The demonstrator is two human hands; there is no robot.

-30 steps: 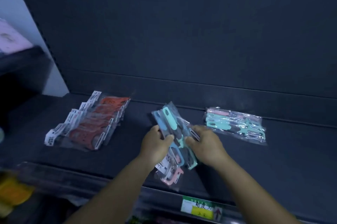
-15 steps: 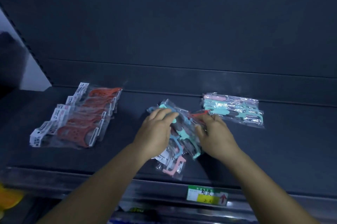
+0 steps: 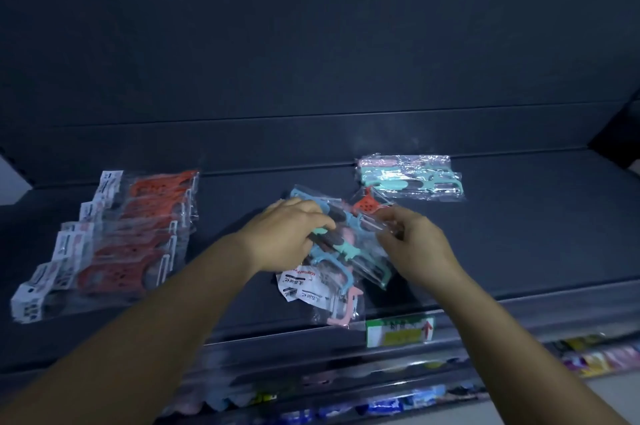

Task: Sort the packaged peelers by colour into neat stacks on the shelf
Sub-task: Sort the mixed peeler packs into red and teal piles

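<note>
A mixed pile of packaged peelers (image 3: 341, 265) in blue, teal and pink lies at the middle of the dark shelf (image 3: 519, 234). My left hand (image 3: 287, 237) presses on the pile's left side, fingers curled over a blue peeler. My right hand (image 3: 412, 244) pinches the clear wrapper of a red peeler (image 3: 367, 206) that sticks out at the pile's far edge. A fanned row of red peelers (image 3: 131, 237) lies at the left. A small stack of teal peelers (image 3: 408, 177) with a pink one on its far side lies at the back right.
The shelf's dark back panel (image 3: 311, 44) rises right behind the stacks. A green and yellow price label (image 3: 400, 331) hangs on the front rail. Lower shelves with coloured packets (image 3: 588, 355) show below right.
The view has shifted, and both hands have moved a little further back on the pile. A red peeler has come out at the pile's far edge, with my right fingers on its wrapper.
</note>
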